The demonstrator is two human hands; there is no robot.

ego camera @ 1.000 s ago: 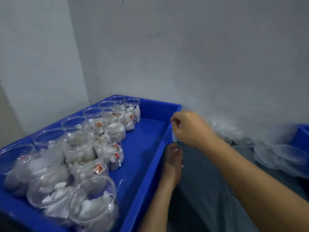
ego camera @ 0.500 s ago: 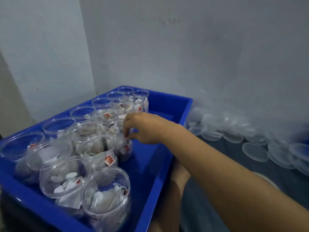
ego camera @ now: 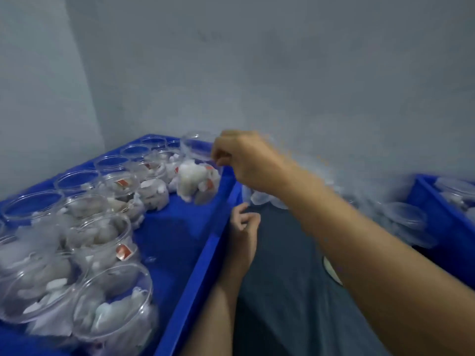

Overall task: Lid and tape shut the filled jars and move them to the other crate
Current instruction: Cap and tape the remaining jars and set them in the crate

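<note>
Right hand [ego camera: 246, 160] pinches blurred jar [ego camera: 199, 173] rim; lids [ego camera: 406, 217] smeared.

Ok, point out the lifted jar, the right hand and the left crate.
lifted jar [ego camera: 198, 181], head view, its clear side wall.
right hand [ego camera: 244, 160], head view, back of the hand.
left crate [ego camera: 203, 258], head view, its right wall.

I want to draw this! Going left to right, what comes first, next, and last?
Big blue crate of open jars → lifted jar → right hand pinching it → loose clear lids → second blue crate.
</note>
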